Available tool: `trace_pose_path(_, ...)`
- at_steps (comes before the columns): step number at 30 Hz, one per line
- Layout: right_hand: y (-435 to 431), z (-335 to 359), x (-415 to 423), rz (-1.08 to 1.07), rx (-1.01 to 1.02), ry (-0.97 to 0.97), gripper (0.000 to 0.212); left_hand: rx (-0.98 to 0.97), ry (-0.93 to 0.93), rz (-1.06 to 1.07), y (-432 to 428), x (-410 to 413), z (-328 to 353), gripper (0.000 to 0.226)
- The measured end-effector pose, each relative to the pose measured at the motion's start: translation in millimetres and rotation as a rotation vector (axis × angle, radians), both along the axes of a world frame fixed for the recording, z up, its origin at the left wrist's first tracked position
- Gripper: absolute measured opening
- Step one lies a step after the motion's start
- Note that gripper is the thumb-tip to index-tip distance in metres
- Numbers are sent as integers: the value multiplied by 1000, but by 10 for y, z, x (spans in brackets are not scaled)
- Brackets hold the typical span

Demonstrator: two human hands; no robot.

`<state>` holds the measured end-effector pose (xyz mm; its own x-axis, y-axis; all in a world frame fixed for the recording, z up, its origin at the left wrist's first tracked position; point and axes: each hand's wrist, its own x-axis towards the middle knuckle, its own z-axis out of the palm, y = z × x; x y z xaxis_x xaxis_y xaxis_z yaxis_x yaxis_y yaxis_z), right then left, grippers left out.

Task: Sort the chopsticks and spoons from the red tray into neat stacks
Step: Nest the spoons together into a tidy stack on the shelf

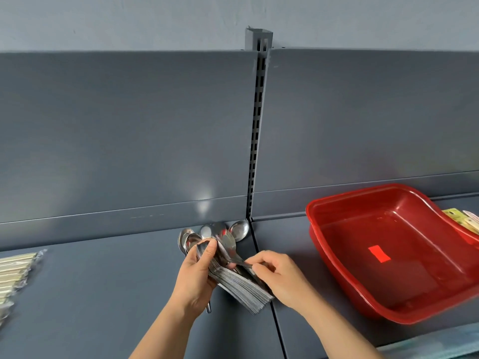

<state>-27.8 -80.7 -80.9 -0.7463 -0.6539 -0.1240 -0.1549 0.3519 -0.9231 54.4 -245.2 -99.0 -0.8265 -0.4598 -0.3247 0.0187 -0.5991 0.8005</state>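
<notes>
Wrapped chopsticks (15,268) get cut off at the left edge, and the packets (464,221) behind the red tray (363,244) are mostly hidden. Left hand (197,275) grips the spoon stack (241,288) just above the grey metal shelf (103,294), and right hand (282,278) pinches a handle on it. Behind that there's a grey back panel (129,125) and a slotted upright (256,125).

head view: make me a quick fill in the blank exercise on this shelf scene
1. The left hand grips a stack of metal ____.
2. The red tray sits to the ____ of the right hand.
3. The wrapped chopsticks lie at the far ____ edge of the shelf.

Missing words: spoons; right; left.
</notes>
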Motion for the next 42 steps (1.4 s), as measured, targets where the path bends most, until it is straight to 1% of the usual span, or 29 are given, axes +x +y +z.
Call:
trace_pose_path(5,-76,-11,157,70,-14,-30,17,-23,36,20,-84,155,-29,45)
trace_pose_path(6,-93,-26,177,79,-15,-13,18,-17,23,46,-105,189,-53,41)
trace_pose_path(9,-130,-63,230,112,-15,32,18,22,-11,120,-153,292,-113,16)
trace_pose_path(10,-145,-73,251,122,-13,31,17,23,-6,127,-166,329,-123,14)
trace_pose_path(11,-165,-77,276,141,-15,20,15,13,2,124,-178,362,-119,17)
trace_pose_path(13,-210,-81,327,190,7,18,10,-14,7,111,-188,421,-88,32)
trace_pose_path(14,-226,-89,335,199,30,41,19,-15,1,112,-193,447,-79,34)
trace_pose_path(15,-235,-106,316,179,47,62,30,-6,-2,122,-203,470,-81,30)
trace_pose_path(16,-242,-110,275,122,67,95,33,6,-2,137,-218,493,-89,22)
trace_pose_path(17,-241,-125,211,43,84,144,27,17,-2,153,-231,516,-95,16)
trace_pose_path(19,-236,-155,95,-79,192,282,16,32,3,178,-255,563,-92,13)
trace_pose_path(20,-238,-168,66,-85,272,341,18,36,5,188,-261,587,-85,14)
trace_pose_path(22,-258,-208,62,-57,413,424,30,36,3,200,-276,637,-80,17)
trace_pose_path(23,-268,-227,72,-61,476,474,31,39,-3,202,-283,659,-82,18)
trace_pose_path(25,-289,-249,93,-89,580,559,26,49,-15,202,-290,697,-85,19)
trace_pose_path(26,-304,-252,98,-108,599,574,22,56,-19,201,-291,710,-86,19)
trace_pose_path(28,-325,-218,114,-154,606,553,15,69,-22,200,-287,726,-75,18)
trace_pose_path(30,-319,-176,119,-202,579,509,13,76,-20,191,-279,729,-61,18)
trace_pose_path(31,-304,-154,119,-229,521,464,14,79,-17,186,-276,728,-54,19)
trace_pose_path(33,-269,-107,145,-270,280,284,14,90,-7,178,-266,718,-35,19)
trace_pose_path(35,-255,-50,216,-225,82,108,13,110,5,172,-267,701,-12,18)
trace_pose_path(36,-252,-26,261,-169,41,53,14,116,12,167,-274,692,-7,18)
trace_pose_path(39,-257,3,410,-16,20,-35,20,101,20,148,-312,672,-22,21)
trace_pose_path(41,-267,-9,473,42,57,18,22,64,32,122,-316,665,-32,27)
trace_pose_path(42,-277,-16,495,69,79,59,20,56,33,116,-311,666,-37,29)
